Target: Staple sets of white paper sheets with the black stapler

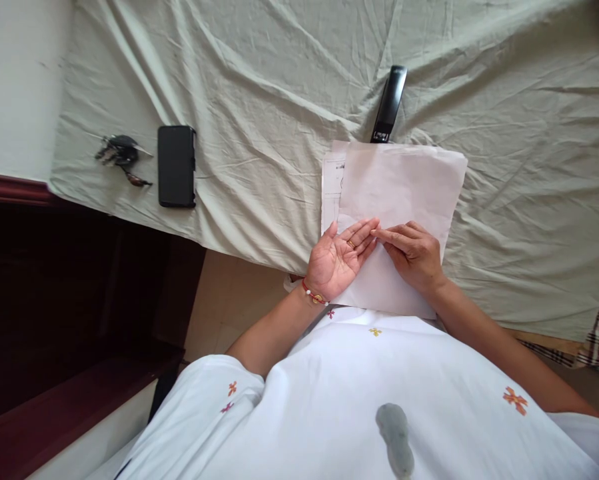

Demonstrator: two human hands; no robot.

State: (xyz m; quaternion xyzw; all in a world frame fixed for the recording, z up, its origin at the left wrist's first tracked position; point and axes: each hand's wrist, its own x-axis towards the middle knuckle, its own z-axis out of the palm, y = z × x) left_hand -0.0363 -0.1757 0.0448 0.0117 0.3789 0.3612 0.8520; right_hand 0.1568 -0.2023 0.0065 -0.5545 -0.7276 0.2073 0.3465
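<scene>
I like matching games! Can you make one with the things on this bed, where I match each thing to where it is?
Things:
1. black rectangular phone
2. bunch of dark metal keys
3. long black remote control
4. pale pink paper sheet

Places:
A. under both hands
B. nearest the bed's left edge
C. poking out past the paper's far edge
D. just right of the keys

Pairs: 1-D, 2-B, 3-C, 4-A. The left hand and the right hand rest on the paper.
</scene>
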